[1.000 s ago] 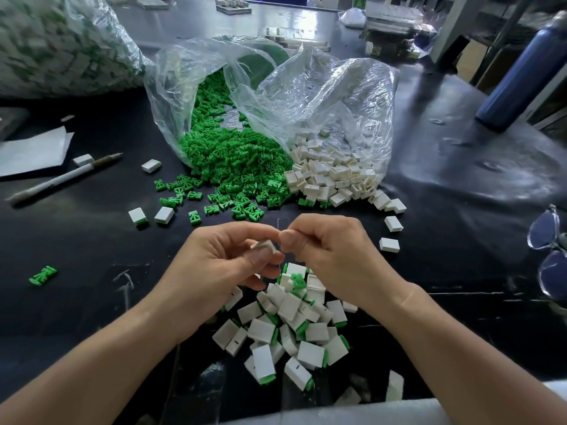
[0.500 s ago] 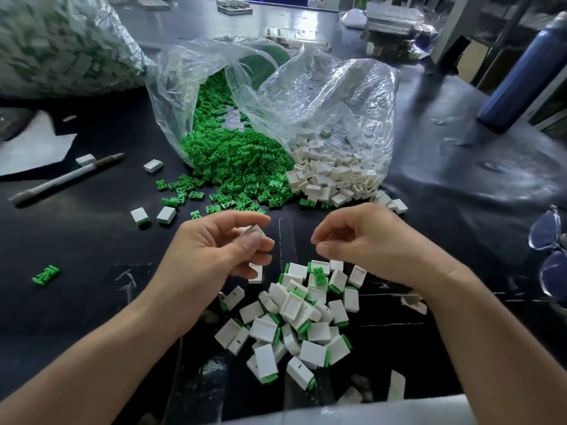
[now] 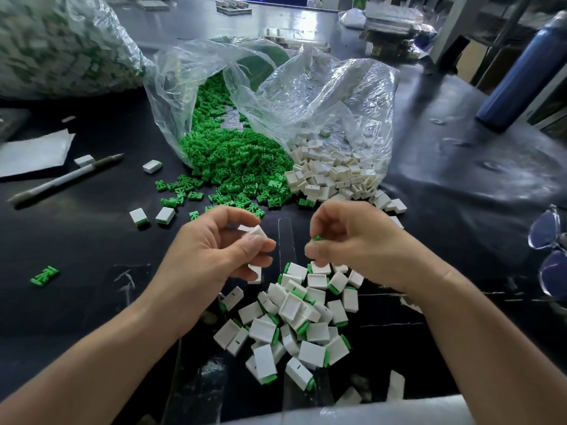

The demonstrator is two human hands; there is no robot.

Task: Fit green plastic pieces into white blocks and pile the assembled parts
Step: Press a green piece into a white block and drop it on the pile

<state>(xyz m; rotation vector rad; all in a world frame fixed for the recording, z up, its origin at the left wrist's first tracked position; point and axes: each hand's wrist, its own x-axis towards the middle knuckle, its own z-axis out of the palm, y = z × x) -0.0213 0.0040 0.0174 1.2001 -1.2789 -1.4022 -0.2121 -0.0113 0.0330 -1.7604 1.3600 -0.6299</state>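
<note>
Pile of assembled parts (image 3: 294, 320), white bodies with green ends jumbled at every angle, lies on the near part of the black table (image 3: 92, 240). Just above it the left hand (image 3: 214, 253) pinches a white block (image 3: 257, 233) between thumb and curled fingers. The right hand (image 3: 356, 240) pinches a green piece (image 3: 318, 238) at its fingertips. The 2 held parts are near each other but apart. Farther back, a clear plastic bag (image 3: 190, 75) spills a heap of loose green pieces (image 3: 236, 161) onto the table. Against it on the right, a second clear bag (image 3: 352, 96) spills a heap of white blocks (image 3: 331, 176). To the left, 2 finished parts (image 3: 139, 216) sit side by side, with a stray green piece (image 3: 44, 276) well apart from them. A pen (image 3: 67, 177) lies beside a sheet of paper (image 3: 33, 151). A blue bottle (image 3: 518, 72) stands at the far right, and glasses (image 3: 549, 246) rest at the right edge.
</note>
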